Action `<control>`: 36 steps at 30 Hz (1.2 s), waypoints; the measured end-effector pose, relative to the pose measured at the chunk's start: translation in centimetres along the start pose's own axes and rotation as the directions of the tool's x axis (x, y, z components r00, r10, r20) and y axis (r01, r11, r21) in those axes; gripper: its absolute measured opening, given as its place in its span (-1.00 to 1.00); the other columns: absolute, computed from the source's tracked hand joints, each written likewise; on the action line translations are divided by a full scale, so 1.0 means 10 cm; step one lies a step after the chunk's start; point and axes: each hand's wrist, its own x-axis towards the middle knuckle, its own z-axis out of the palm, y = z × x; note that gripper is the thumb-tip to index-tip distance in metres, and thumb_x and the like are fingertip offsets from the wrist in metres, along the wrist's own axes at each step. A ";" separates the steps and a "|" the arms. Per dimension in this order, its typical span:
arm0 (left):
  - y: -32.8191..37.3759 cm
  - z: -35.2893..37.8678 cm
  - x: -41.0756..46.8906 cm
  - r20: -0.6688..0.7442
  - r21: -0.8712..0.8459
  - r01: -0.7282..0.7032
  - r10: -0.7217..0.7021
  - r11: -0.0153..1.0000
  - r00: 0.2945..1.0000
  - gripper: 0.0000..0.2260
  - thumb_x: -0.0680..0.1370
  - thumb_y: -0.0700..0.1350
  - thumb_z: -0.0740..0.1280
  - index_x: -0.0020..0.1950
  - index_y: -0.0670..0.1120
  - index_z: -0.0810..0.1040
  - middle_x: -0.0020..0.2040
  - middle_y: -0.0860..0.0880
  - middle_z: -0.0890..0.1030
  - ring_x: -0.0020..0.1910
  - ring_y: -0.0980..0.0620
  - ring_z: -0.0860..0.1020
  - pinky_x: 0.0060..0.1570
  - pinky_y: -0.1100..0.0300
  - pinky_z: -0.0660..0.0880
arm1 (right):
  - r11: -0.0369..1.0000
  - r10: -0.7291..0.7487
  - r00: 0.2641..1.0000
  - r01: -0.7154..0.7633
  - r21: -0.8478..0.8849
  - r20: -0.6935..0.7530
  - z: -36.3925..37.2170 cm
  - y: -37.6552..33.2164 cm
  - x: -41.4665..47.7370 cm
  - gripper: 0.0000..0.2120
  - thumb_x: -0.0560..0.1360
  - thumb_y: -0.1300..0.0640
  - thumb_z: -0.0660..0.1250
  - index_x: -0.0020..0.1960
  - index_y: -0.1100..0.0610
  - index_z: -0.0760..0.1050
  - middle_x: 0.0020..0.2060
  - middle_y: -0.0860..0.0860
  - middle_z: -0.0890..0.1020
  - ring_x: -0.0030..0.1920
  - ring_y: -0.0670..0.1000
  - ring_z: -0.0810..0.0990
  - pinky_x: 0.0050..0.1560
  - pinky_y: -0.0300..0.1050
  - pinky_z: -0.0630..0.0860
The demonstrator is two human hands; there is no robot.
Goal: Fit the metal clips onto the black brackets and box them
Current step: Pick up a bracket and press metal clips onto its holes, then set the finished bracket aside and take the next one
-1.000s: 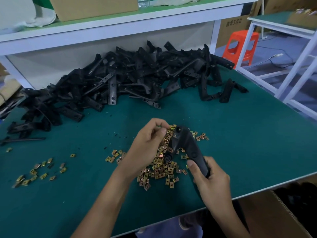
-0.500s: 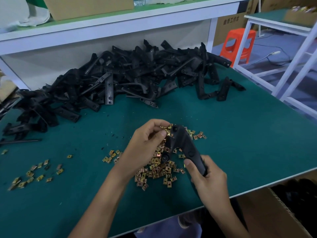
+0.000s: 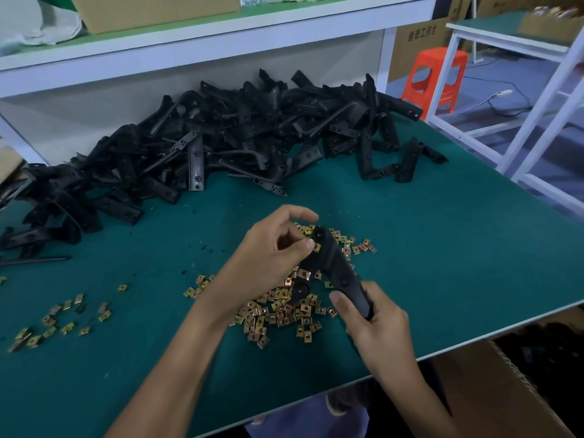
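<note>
Right hand [image 3: 376, 324] grips the lower end of one black bracket [image 3: 335, 267], fingers and thumb curled round it, holding the part tilted so that its upper end points away from the person and to the left, above the surface [image 3: 442, 248]. Left hand [image 3: 271, 257] is at the bracket's upper end: the thumb and curled fingers pinch a metal clip [image 3: 317, 247] against the edge of the bracket, with the index finger arched above it. Whether the clip is fully seated cannot be told. Directly beneath both hands lies the main clip pile [image 3: 284, 308], spread loosely on the surface and partly hidden by the left wrist. A smaller scatter of clips [image 3: 63, 320] lies well apart, towards the near left. The bracket pile [image 3: 221, 147] runs along the far side of the surface, from the left edge to near the right corner. A cardboard box [image 3: 489, 390] stands below the near right edge of the surface; its contents cannot be made out. An orange stool [image 3: 436, 80] stands on the floor beyond the far right corner.
</note>
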 end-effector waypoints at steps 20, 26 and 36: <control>0.36 1.52 -0.14 0.186 0.197 -0.295 0.260 0.935 0.948 -0.76 0.61 -0.09 0.36 0.26 0.12 0.53 0.13 0.25 0.49 0.18 0.21 0.44 0.17 0.40 0.31 | 0.705 0.375 0.919 -0.369 0.606 0.123 -0.75 0.15 -1.13 -0.79 0.48 0.08 0.48 0.10 0.08 0.70 -0.03 0.15 0.75 -0.15 0.05 0.72 -0.22 -0.14 0.61; 0.55 2.26 -0.38 0.425 0.067 -0.406 0.342 0.911 0.838 -0.69 0.61 -0.02 0.36 0.35 0.17 0.49 0.21 0.35 0.44 0.27 0.29 0.40 0.22 0.48 0.25 | 0.462 0.604 0.797 -0.373 0.805 0.023 -1.15 0.49 -1.78 -0.50 0.20 -0.01 0.70 -0.01 0.26 0.67 -0.08 0.32 0.71 -0.16 0.26 0.74 -0.28 0.00 0.68; 0.30 1.90 -0.49 0.313 0.147 -0.310 0.253 0.939 0.915 -0.77 0.59 -0.01 0.36 0.23 0.19 0.57 0.20 0.36 0.48 0.26 0.29 0.44 0.20 0.18 0.46 | 0.355 0.732 0.658 -0.149 0.923 -0.175 -1.93 0.37 -1.14 -0.71 0.60 0.27 0.34 0.31 0.20 0.47 0.09 0.20 0.71 0.03 0.09 0.72 0.05 -0.08 0.62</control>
